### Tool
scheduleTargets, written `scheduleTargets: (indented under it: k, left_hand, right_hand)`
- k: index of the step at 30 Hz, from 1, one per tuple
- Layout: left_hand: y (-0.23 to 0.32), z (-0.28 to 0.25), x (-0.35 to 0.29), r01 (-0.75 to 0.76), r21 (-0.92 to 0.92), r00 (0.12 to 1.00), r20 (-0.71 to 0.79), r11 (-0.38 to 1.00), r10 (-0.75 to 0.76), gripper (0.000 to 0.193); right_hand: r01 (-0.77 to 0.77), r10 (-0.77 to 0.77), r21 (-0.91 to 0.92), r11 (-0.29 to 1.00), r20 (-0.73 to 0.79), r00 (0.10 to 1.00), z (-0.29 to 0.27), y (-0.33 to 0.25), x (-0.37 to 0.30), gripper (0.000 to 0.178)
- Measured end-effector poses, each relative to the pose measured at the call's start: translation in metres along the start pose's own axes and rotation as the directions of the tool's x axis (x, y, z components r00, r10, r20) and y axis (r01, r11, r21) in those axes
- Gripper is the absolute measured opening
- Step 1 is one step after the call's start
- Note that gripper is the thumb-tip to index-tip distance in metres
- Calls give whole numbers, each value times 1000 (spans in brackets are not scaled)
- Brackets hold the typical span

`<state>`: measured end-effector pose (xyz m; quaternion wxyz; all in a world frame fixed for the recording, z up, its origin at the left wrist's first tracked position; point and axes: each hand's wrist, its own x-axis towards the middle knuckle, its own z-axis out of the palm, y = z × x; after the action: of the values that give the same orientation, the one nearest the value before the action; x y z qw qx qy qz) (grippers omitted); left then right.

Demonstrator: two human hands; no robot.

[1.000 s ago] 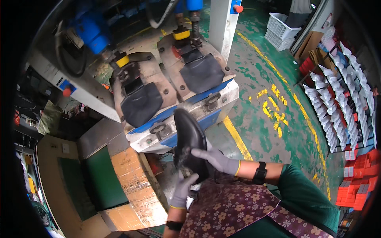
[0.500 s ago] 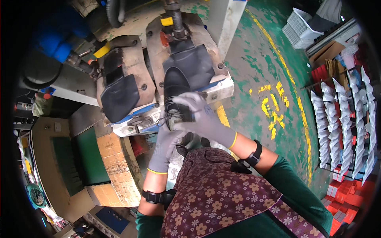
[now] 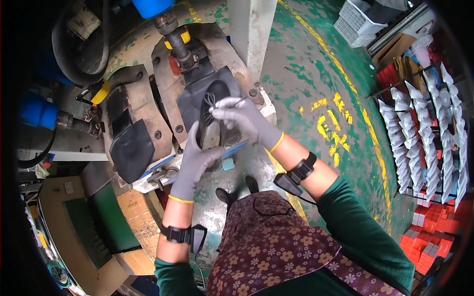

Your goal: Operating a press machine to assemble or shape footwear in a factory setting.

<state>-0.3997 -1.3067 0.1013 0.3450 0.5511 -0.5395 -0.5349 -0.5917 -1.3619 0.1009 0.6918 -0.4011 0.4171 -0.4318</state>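
Note:
A black lace-up shoe (image 3: pixel 218 90) is in front of me, its toe pointing away and its grey insole facing up. My left hand (image 3: pixel 191 159), in a grey glove, grips the shoe round its heel end. Dark laces (image 3: pixel 210 98) stand in a loop over the front of the shoe. My gloved right hand (image 3: pixel 239 116) has its fingertips pinched on the lace at the shoe's right side. Beneath the toe lies a black rubber pad (image 3: pixel 185 98) on a machine plate; the shoe overlaps it, and I cannot tell whether they touch.
A second black pad (image 3: pixel 132 153) lies on the left machine plate. A threaded metal shaft (image 3: pixel 177 44) rises behind the right pad. A pale post (image 3: pixel 253 34) stands beyond. At right are a rack of white wrapped pieces (image 3: pixel 400 138), red boxes (image 3: pixel 427 241) and white crates (image 3: pixel 356 22).
The shoe and both hands have moved forward, away from my body. My right fingers have lifted the lace into a loop. My view has shifted, showing more floor by my feet.

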Motion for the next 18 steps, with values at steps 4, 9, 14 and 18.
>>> scheduleTargets:
  k: [4,9,14,18]
  left_hand:
    - [15,12,41,20,-126,1000,15,992,-18,97]
    - [-2,31,83,-37,-106,974,-227,994,12,102]
    - [-13,22,123,-96,-148,933,-358,984,37,103]
    - [-4,27,150,-204,-216,902,-420,955,98,75]
  right_hand:
    - [273,-283,-103,956,-101,954,-8,-12,42,15]
    - [300,-295,14,954,-142,945,-17,-10,93,15]
    - [190,-190,120,974,-14,982,-13,-28,131,20]
    - [129,-128,82,988,-13,992,-21,-33,170,18]
